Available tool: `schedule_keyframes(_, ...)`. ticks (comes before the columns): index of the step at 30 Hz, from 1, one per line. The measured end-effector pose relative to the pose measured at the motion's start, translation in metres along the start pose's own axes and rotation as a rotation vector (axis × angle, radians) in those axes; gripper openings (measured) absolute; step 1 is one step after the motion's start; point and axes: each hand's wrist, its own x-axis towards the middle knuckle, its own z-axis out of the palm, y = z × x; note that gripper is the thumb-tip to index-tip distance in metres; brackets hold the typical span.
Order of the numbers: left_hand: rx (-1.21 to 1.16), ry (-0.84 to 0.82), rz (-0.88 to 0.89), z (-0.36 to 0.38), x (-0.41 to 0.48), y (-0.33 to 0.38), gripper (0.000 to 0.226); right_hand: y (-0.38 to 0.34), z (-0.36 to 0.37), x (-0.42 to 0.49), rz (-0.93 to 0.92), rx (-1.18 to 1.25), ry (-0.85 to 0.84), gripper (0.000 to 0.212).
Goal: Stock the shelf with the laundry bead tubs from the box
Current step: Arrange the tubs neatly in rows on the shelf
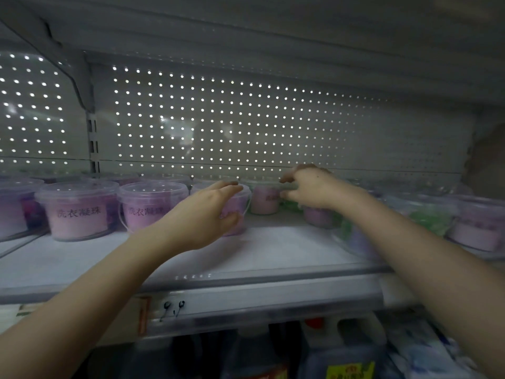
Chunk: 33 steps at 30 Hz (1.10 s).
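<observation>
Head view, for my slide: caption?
Left hand holds a purple bead tub on the shelf; right hand grips a pink tub.

Pink tubs (79,210), white perforated back panel (246,119)

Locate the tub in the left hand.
Head view, mid-shelf: the clear plastic tub of pink beads is gripped by the left hand, just right of the labelled pink tub.

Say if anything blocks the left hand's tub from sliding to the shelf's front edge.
Nothing visible: the shelf is bare between the tub that the left hand grips and the front edge. The right hand grips a rear tub.
</observation>
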Motion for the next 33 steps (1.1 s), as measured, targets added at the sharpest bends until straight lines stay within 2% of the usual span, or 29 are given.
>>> schedule_keyframes(5, -0.04, -0.015, 0.059, 0.01, 0.012, 0.029, 0.057, 0.036, -0.027, -0.059, 0.042, 0.075, 0.092, 0.042)
schedule_keyframes(14, -0.12, -0.046, 0.112, 0.024, 0.025, 0.065, 0.054, 0.072, -0.032, -0.134, 0.161, 0.048, 0.07, 0.048)
schedule_keyframes(18, -0.13, -0.048, 0.111, 0.027, 0.026, 0.069, 0.054, 0.074, -0.027, -0.143, 0.165, 0.083, 0.193, 0.028)
schedule_keyframes(22, -0.118, -0.049, 0.095, 0.028, 0.023, 0.065, 0.054, 0.075, -0.025, -0.138, 0.191, 0.111, 0.252, 0.021)
schedule_keyframes(24, -0.109, -0.051, 0.088, 0.027, 0.022, 0.063, 0.055, 0.075, -0.023, -0.137, 0.21, 0.128, 0.239, 0.023)
schedule_keyframes(27, -0.108, -0.048, 0.09, 0.027, 0.021, 0.063, 0.055, 0.074, -0.017, -0.14, 0.174, 0.11, 0.186, 0.038)
schedule_keyframes(29, -0.109, -0.056, 0.086, 0.027, 0.022, 0.066, 0.056, 0.076, -0.011, -0.141, 0.159, 0.114, 0.22, 0.037)
schedule_keyframes(33, -0.127, -0.055, 0.1, 0.028, 0.025, 0.071, 0.055, 0.074, -0.005, -0.136, 0.19, 0.277, 0.326, 0.033)
